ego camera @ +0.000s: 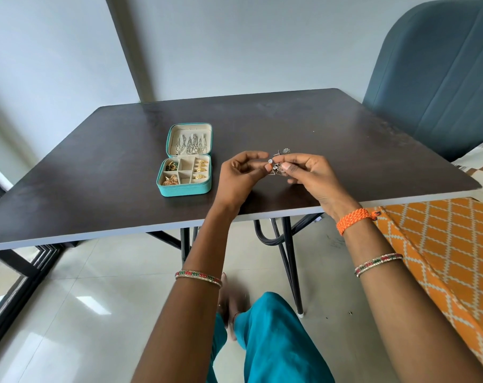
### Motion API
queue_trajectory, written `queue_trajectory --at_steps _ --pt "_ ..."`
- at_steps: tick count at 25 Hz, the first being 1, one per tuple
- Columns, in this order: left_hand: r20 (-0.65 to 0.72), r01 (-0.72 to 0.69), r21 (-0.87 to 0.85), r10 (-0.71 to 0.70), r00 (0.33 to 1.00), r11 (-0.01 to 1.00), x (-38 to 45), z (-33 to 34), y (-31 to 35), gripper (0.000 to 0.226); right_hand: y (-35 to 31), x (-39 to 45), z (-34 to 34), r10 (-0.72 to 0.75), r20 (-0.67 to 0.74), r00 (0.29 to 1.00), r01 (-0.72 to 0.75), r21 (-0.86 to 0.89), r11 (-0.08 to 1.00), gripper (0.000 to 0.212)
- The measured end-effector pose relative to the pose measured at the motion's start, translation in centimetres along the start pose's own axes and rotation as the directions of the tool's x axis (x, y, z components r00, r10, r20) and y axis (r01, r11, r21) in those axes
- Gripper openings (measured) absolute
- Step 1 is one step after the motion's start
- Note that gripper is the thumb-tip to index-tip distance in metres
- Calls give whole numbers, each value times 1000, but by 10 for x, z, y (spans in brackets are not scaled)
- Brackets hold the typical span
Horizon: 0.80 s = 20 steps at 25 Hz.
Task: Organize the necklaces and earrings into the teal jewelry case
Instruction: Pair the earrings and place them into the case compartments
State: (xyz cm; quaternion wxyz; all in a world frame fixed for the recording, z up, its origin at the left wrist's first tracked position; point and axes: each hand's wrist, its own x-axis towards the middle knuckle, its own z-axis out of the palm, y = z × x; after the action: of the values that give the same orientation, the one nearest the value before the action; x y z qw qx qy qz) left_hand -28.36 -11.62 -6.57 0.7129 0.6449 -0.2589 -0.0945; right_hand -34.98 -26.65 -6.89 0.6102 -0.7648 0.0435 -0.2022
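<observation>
The teal jewelry case [179, 189] lies open on the dark table [96, 172], left of my hands. Silver necklaces [190, 145] hang in its lid. Gold earrings [201, 168] fill its right slots, and more sit in the left compartments. My left hand [239, 175] pinches a small round silver stud earring [269, 161] between thumb and fingertip. My right hand [308, 175] pinches a cluster of silver earrings [279, 168] just right of the stud. More silver earrings [284, 151] lie on the table behind my fingers.
A blue upholstered chair [433, 78] stands at the table's far right. An orange patterned cushion [442, 244] lies to the right of my arm. My teal-clad legs and the table's black metal legs [290, 258] are below the table edge.
</observation>
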Motion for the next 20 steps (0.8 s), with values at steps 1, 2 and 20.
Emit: queue_trajectory --at_steps 1,2,20 --pt "0 9 1 -9 1000 1000 -3 0 4 28 -1 -2 2 12 8 1000 -12 33 999 23" --pt "4 21 2 -21 1000 1000 -6 -1 7 30 -4 -5 5 25 14 1000 -26 89 996 22" --pt "-25 -153 114 157 987 982 -79 -45 73 23 -86 -52 45 -122 207 971 89 163 983 25"
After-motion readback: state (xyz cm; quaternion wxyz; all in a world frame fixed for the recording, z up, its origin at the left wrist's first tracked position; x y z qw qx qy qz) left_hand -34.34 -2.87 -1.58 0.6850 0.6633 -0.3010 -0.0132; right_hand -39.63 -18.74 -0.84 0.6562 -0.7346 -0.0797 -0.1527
